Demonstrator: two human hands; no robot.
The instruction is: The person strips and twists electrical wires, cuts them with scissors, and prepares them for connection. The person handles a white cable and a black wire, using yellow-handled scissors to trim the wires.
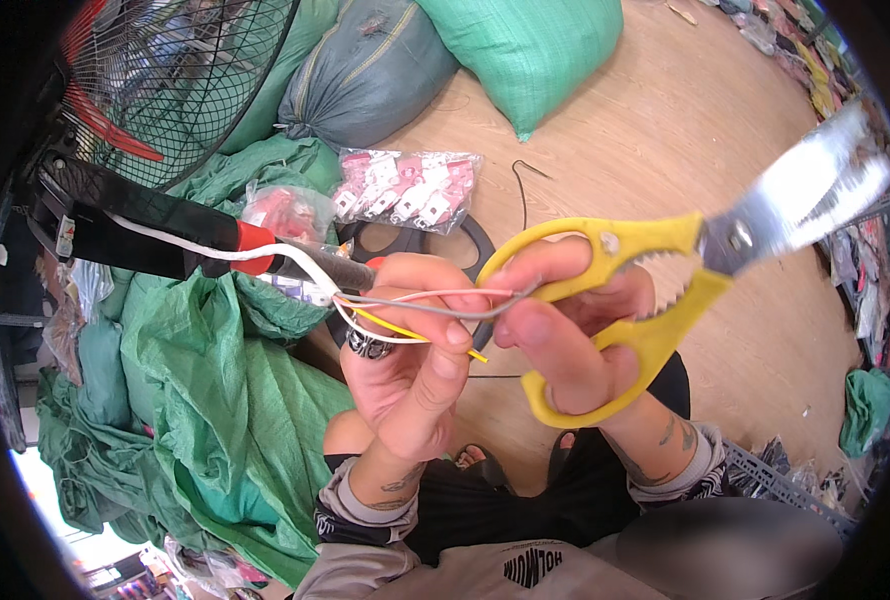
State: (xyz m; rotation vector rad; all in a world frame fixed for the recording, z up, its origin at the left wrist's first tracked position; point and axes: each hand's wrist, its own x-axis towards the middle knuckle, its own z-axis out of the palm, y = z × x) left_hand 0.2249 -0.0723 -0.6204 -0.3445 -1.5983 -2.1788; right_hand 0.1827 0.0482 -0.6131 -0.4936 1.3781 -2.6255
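Observation:
From the black fan body (135, 215) at the left, a white cable (300, 260) runs out and splits into thin wires. My left hand (405, 375), a ring on one finger, pinches these wires between thumb and fingers. A short yellow wire (390, 325) pokes past my left thumb, and a grey wire (445, 313) and a pinkish one stretch over to my right fingertips. My right hand (565, 360) has its fingers through the yellow handles of scissors (665, 235) while its thumb and forefinger pinch the wire ends. The metal blades point up and right, away from the wires.
A fan guard (185, 75) stands at upper left. Grey (370, 75) and green (535, 60) stuffed sacks lie behind. A clear bag of pink and white parts (410, 188) rests near a black round base (470, 245). Green sheeting (215, 400) covers the left side; wooden floor (785, 330) spreads right.

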